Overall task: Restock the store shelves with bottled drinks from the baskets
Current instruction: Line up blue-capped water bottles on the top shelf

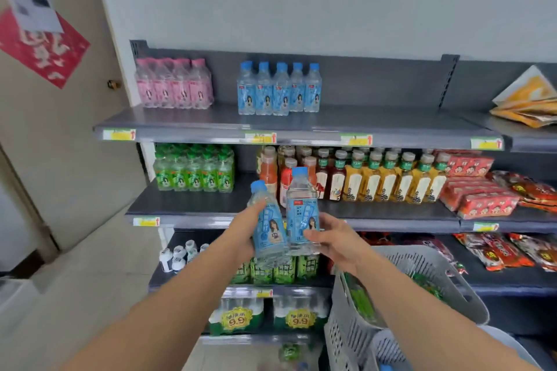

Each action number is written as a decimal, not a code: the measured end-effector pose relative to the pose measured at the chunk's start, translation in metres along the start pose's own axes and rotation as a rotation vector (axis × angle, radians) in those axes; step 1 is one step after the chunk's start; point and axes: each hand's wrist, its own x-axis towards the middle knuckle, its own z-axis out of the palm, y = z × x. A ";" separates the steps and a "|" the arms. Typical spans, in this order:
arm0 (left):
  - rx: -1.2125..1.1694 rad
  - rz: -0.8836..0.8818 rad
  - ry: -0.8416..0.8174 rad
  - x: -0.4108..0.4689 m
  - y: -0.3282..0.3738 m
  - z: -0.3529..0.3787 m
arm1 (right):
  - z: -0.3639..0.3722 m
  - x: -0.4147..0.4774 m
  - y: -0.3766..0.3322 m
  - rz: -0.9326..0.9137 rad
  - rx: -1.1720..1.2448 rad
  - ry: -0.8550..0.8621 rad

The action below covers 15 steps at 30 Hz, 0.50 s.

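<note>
You are lifting two blue-labelled bottles, one gripped in your left hand [247, 232] and one in your right hand [327, 235], toward the top shelf [361, 122], where five matching bottles [278, 89] are standing; the grey basket [422, 265] is holding more stock.

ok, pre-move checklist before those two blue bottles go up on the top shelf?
1. Left hand grip on the left blue bottle: ok, fingers wrapped around its body.
2. Right hand grip on the right blue bottle: ok, held upright.
3. Caps on both bottles: ok, blue caps in place.
4. Matching product on top shelf: ok, blue-cap row stands there.
5. Free space beside that row: ok, bare shelf to its right.
6. More blue bottles left in the grey basket: cannot tell, contents mostly hidden.
</note>
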 end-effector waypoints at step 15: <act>0.040 0.392 -0.079 0.044 0.120 0.023 | 0.013 0.076 -0.121 -0.282 -0.004 -0.027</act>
